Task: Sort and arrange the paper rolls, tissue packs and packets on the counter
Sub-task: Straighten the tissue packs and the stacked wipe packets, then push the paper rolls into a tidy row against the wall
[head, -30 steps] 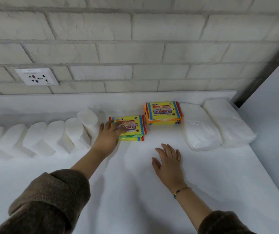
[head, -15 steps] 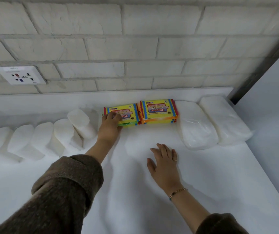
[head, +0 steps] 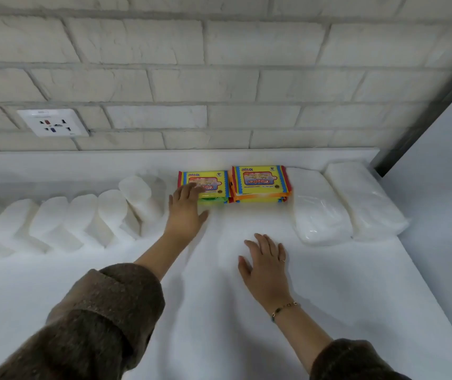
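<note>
Head view: loses the paper rolls (head: 109,212) at the left frame edge, and the left packet stack (head: 214,185) partly under the left hand (head: 186,215), fingers straight, touching. Shows it touching the right packet stack (head: 260,182), long axes along the back ledge, print upside down. Finds the right hand (head: 266,267) spread flat on bare counter (head: 219,325); tissue packs (head: 318,212) just right.

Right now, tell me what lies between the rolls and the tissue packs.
Head view: two packet stacks sit side by side between the rolls and tissue packs; the left hand touches the left stack.
</note>
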The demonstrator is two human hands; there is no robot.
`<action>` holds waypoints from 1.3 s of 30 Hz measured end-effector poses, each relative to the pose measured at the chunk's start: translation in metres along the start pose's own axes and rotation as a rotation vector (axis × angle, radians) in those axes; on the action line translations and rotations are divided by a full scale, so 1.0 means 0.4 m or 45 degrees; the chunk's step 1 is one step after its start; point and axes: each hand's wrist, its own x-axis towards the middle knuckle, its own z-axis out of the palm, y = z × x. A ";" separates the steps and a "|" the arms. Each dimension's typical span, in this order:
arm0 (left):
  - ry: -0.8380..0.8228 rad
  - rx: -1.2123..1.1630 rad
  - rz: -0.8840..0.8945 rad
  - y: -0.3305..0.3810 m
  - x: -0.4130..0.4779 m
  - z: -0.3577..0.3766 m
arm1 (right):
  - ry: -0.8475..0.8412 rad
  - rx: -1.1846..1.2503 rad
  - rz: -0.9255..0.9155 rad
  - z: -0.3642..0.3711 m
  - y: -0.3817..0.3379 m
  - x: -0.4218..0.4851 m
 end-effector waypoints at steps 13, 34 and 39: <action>-0.327 -0.519 -0.098 -0.168 -0.409 -0.225 | -0.009 0.072 0.201 -0.008 -0.071 -0.019; 0.053 -0.386 0.031 -0.499 -0.376 -0.465 | 0.075 -0.013 -0.480 -0.015 -0.656 0.109; 0.102 -0.351 0.044 -0.517 -0.347 -0.442 | -0.052 -0.032 -0.593 -0.003 -0.658 0.192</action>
